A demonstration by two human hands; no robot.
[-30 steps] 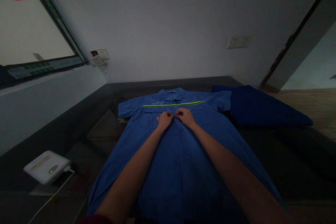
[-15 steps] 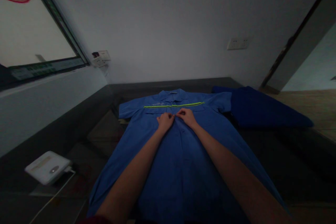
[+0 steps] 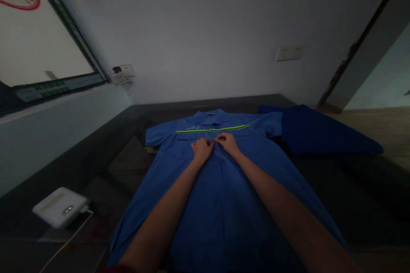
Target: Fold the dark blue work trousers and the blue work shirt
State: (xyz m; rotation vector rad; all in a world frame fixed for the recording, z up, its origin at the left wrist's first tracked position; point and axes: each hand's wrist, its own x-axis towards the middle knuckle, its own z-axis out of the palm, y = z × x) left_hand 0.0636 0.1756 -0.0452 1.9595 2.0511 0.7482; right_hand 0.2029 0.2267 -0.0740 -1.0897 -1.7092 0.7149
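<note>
A blue short-sleeved work shirt with a yellow-green reflective stripe across the chest lies flat, front up, on a dark table. My left hand and my right hand meet at the shirt's front placket just below the stripe. Both have their fingers pinched together on the fabric edges there. What sits between the fingertips is too small to make out.
A darker blue folded garment lies on the table to the right of the shirt. A white box-shaped device with a cable sits at the near left. A wall with sockets stands behind, and a window ledge runs along the left.
Both hands stay at the same spot on the placket. The view has shifted very slightly; nothing else has moved.
</note>
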